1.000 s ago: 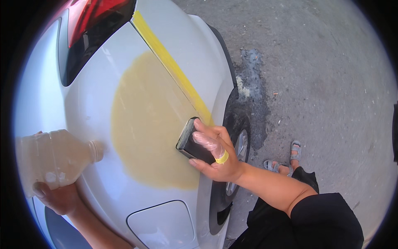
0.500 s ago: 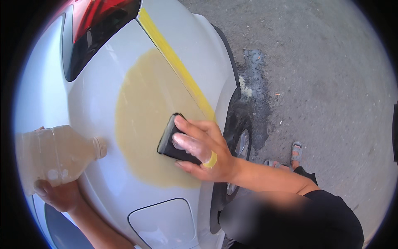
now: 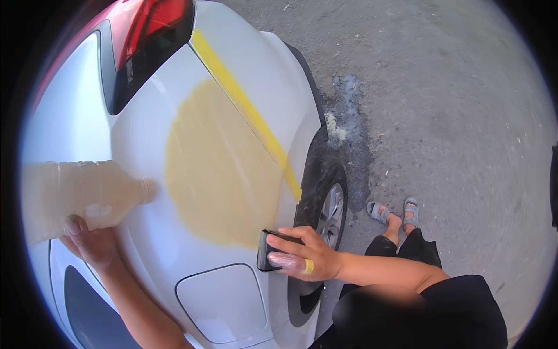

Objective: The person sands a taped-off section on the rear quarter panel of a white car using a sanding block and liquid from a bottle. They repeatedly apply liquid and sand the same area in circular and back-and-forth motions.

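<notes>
The left hand [image 3: 96, 245] grips a cloudy, beige-toned plastic bottle [image 3: 81, 195] from below, the bottle tilted onto its side with its neck near a rounded beige patch [image 3: 215, 168] on the rear fender [image 3: 140, 139] of a silver car [image 3: 67, 116]. The right hand [image 3: 308, 254] is closed on a black sanding block [image 3: 265, 251], which sits at the patch's lower right edge, between the fuel-filler flap [image 3: 224, 302] and the rear wheel [image 3: 332, 212]; one finger wears clear plastic film [image 3: 283, 261] bound with a yellow band [image 3: 308, 266]. Yellow masking tape [image 3: 247, 110] runs diagonally along the patch's right side, from near the red tail light [image 3: 161, 16] toward the wheel. Feet [image 3: 394, 222] in grey sandals [image 3: 378, 213] stand on the asphalt [image 3: 459, 145]
</notes>
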### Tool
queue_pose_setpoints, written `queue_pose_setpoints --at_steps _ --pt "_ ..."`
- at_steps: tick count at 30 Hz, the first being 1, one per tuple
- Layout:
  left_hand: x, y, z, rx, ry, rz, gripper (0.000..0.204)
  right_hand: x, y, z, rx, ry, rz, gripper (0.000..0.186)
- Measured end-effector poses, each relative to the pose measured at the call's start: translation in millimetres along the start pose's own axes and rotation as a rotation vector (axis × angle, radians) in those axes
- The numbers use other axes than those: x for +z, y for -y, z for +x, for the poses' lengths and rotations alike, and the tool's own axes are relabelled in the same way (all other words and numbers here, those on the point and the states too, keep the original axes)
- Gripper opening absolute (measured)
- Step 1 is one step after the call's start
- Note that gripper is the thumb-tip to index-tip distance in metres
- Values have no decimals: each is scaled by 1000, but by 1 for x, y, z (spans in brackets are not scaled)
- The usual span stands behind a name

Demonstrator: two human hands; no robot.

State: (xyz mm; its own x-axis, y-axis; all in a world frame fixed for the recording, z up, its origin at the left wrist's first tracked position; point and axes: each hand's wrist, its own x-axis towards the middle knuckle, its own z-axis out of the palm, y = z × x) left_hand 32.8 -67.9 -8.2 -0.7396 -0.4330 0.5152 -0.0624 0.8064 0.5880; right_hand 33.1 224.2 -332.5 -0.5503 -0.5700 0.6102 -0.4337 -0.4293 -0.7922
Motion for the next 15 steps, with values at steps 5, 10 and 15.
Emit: queue_pose_setpoints --at_steps 5,10,15 --pt "12 -1 2 103 88 -1 79 -60 13 -6 247 67 78 67" --pt "31 -22 -1 138 111 60 78 -106 19 37 906 -47 590 77" --pt "56 -74 -25 173 232 16 79 -118 30 71 1087 -115 1353 63"
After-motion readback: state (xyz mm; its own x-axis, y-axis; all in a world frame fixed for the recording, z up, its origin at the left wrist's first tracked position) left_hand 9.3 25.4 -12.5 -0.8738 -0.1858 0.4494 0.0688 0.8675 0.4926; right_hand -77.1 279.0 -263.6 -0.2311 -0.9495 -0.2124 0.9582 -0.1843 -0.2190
